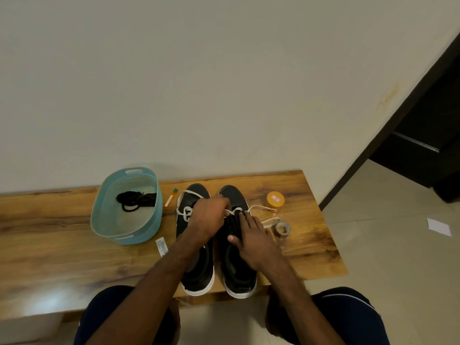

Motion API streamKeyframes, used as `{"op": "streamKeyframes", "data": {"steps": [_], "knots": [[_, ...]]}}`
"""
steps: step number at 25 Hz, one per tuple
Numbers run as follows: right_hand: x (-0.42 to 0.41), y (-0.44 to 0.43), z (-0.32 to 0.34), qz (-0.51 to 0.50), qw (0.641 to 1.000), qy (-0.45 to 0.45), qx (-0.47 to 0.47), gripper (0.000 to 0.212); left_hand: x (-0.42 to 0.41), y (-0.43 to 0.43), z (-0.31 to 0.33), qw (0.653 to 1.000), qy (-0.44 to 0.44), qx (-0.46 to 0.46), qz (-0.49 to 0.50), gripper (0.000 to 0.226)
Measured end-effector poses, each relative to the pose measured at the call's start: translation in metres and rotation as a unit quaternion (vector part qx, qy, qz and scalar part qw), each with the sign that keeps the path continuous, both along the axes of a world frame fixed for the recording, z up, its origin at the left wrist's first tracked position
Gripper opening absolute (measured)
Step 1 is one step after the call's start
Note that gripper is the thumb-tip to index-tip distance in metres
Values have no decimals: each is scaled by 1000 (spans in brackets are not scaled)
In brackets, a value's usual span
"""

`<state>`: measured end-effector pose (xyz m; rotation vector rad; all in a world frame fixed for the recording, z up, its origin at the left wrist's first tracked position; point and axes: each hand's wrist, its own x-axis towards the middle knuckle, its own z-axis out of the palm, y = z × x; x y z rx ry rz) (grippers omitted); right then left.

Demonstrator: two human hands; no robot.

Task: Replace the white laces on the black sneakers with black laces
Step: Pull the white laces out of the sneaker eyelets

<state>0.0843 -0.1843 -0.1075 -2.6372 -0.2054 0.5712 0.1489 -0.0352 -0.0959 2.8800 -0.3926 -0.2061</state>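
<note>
Two black sneakers with white soles stand side by side on the wooden table (62, 245), toes toward the wall. My left hand (207, 217) reaches across the left sneaker (196, 270) and pinches the white lace (236, 210) at the right sneaker's (239, 270) eyelets. My right hand (251, 239) grips the right sneaker's upper, thumb on the tongue side. Loose white lace trails over the left sneaker (185, 212) and out to the right (260, 207). The black laces (135, 199) lie coiled in a blue basket (98, 220).
An orange-lidded jar (275, 201) and a roll of grey tape (282, 229) sit right of the sneakers. A small tube (171, 197) and a white packet (162, 246) lie by the basket. The wall runs behind the table; tiled floor and a dark doorway are at right.
</note>
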Motion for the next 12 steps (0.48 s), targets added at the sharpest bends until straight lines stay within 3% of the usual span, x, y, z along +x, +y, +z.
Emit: {"op": "streamKeyframes", "data": {"steps": [4,7,8,12], "knots": [[3,0,-1,-7,999,-8,-43,64,-4,-7,-9,993,-51,-69,81,2],[3,0,0,-33,997,-13,-67,62,-3,-1,-11,955,-9,-196,224,4],[2,-1,1,-44,995,-18,-82,62,-3,0,-11,951,4,-205,230,5],[1,-1,4,-19,994,-43,-99,67,0,-3,-11,998,-11,-28,59,12]]}}
